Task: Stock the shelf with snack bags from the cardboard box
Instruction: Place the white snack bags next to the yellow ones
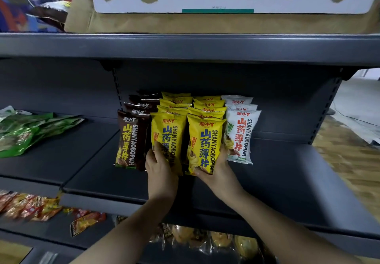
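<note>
Four rows: brown, two yellow and white snack bags stand mid-shelf (287,171).
Left hand (159,165): fingers curled round left yellow bag (167,136), beside brown bag (131,140).
Right hand (218,173): cups right yellow bag (203,142) from below, left of white bag (241,136).
Tip: seat both upright, flush with neighbours.

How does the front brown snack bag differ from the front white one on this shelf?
The front brown bag heads the leftmost row with yellow lettering; the front white bag heads the rightmost row with red lettering. The brown bag stands apart from both hands; the right hand lies right beside the white bag. Both stand upright, printed SHANYAOBOPIAN.
</note>
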